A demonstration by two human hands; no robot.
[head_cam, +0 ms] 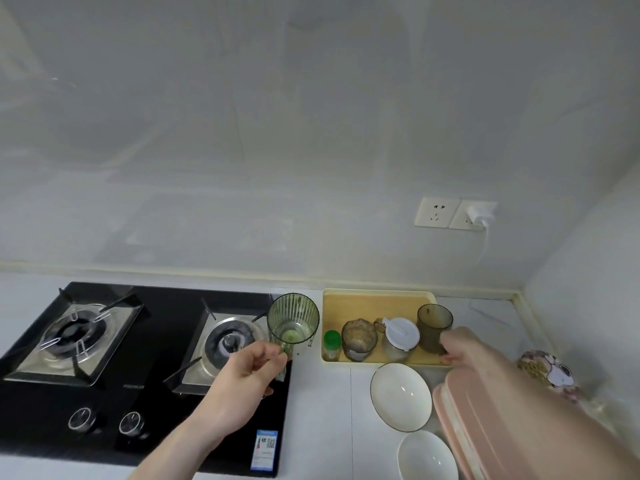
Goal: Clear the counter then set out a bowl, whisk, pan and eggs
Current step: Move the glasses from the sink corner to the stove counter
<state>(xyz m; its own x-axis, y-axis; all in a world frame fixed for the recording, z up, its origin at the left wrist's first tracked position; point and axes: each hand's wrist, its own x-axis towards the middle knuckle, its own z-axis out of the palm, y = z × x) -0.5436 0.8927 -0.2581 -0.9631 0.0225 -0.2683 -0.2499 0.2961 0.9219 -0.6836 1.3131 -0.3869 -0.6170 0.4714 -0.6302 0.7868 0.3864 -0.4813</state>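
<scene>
My left hand (247, 370) grips the base of a ribbed green glass (293, 320), held tilted above the stove's right edge. My right hand (465, 348) holds a smoky grey glass (434, 323) that stands at the right end of a yellow tray (377, 301). Also on the tray are a brownish glass (359, 339), a jar with a white lid (400, 336) and a small green-capped bottle (331, 344). Two white bowls (401, 396) (427, 457) sit on the white counter (322, 410) in front of the tray.
A black two-burner gas stove (145, 368) fills the left of the counter. A pink lidded container (460, 420) lies under my right forearm, with a patterned object (550, 370) beyond it. A wall socket with a plug (474, 214) is above the tray.
</scene>
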